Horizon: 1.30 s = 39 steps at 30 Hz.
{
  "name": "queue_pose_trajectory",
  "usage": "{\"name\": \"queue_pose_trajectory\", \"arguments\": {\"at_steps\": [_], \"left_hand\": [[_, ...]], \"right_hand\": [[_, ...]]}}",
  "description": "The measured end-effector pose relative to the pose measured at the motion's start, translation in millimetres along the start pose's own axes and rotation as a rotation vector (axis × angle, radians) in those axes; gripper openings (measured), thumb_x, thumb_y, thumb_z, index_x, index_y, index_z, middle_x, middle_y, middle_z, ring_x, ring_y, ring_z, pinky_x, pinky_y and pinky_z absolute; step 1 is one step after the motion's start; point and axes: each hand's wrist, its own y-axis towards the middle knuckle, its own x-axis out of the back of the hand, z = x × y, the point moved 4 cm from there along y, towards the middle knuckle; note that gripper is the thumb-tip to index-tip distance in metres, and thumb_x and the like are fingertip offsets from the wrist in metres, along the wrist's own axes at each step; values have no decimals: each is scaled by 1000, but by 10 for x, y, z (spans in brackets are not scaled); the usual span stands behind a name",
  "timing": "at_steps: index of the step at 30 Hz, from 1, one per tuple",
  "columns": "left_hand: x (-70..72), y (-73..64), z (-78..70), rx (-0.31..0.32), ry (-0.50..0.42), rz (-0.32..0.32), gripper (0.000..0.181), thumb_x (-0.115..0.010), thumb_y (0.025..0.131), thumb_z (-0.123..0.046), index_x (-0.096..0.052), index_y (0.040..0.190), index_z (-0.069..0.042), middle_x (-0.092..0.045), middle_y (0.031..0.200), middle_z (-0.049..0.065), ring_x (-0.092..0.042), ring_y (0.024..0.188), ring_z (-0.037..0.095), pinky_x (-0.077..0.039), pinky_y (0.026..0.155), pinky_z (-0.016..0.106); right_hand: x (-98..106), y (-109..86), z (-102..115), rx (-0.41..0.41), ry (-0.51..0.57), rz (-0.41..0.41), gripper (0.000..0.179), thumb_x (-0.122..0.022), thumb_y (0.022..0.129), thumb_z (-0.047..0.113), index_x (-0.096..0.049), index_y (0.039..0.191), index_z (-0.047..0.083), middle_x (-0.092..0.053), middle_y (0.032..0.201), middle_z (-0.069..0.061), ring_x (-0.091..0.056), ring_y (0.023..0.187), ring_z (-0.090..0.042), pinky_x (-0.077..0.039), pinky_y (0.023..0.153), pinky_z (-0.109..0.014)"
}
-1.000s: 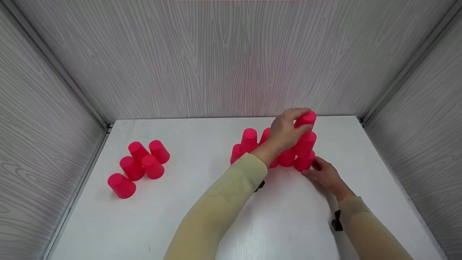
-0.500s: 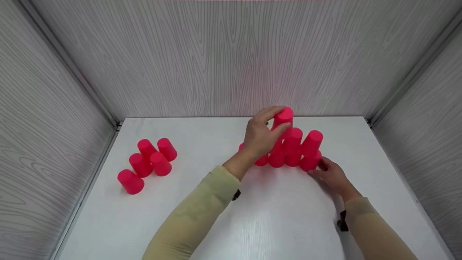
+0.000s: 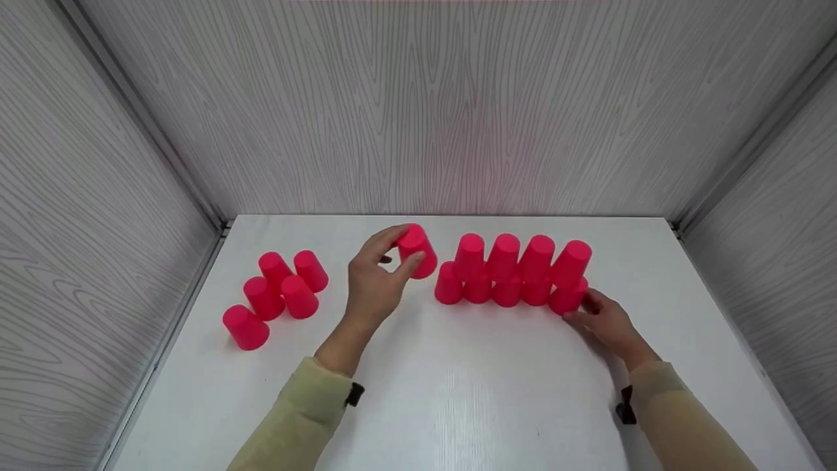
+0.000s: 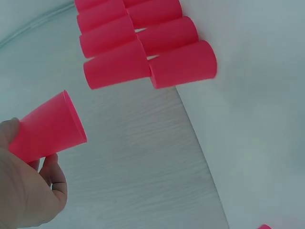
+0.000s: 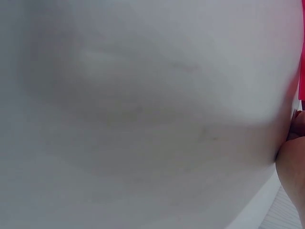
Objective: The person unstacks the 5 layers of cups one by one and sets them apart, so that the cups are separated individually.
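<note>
My left hand [image 3: 376, 288] pinches a red plastic cup [image 3: 417, 254], wide rim down, between thumb and fingers, left of the stack and apart from it. In the left wrist view the same cup [image 4: 50, 129] shows its wide rim facing away from the palm. Two rows of upside-down red cups form the stack; the upper cups [image 3: 503, 257] stand across the lower ones. My right hand [image 3: 608, 324] holds the right side of the rightmost lower cup [image 3: 567, 296], thumb in front. Only a sliver of red and part of that hand [image 5: 293, 152] enter the right wrist view.
Several more upside-down red cups [image 3: 265, 299] stand in a loose group on the left of the white table [image 3: 471, 392]. Grey wood-grain panels [image 3: 425, 111] enclose the back and both sides.
My left hand has carried its cup leftward and down, from above the stack's right end to beyond its left end. The right hand stays at the rightmost lower cup.
</note>
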Motion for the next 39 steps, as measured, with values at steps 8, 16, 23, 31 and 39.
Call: {"name": "queue_pose_trajectory", "arguments": {"at_steps": [8,16,23,31,39], "left_hand": [[620,-411,402,137,66,-118,62,-91,86,-20,-67,143,-15,-68,138,-2,-62,122,16,-58,89,44],[1065,-787,794,302,151,-173,68,-92,85,-16,-64,146,-16,-65,140,3,-61,124,21,-61,91,38],[1348,-1001,1015,365,215,-216,65,-90,86,-16,-64,145,-13,-66,139,5,-60,118,20,-53,82,15],[1500,-1130,1225,496,217,-222,66,-86,92,-19,-58,151,-13,-60,145,8,-56,133,30,-58,99,37],[1546,-1226,1429,565,218,-219,70,-85,92,-18,-54,154,-15,-56,148,10,-53,136,34,-56,102,54]], "right_hand": [[-16,-24,-47,-6,-5,0,95,-82,93,47,-32,166,13,-39,164,-18,-33,152,-44,-40,118,-58],[10,-21,-66,-15,8,-1,99,-82,93,47,-28,168,12,-36,167,-19,-30,153,-45,-42,117,-57],[21,-28,-56,9,-24,-5,95,-79,95,48,-29,167,10,-37,165,-21,-32,152,-46,-41,118,-58],[25,-12,-53,-6,-12,-7,96,-81,94,47,-30,167,11,-38,165,-19,-32,152,-45,-41,118,-58],[-2,10,-11,-1,-24,-8,97,-81,94,46,-30,167,10,-39,164,-20,-33,151,-46,-42,117,-58]]}}
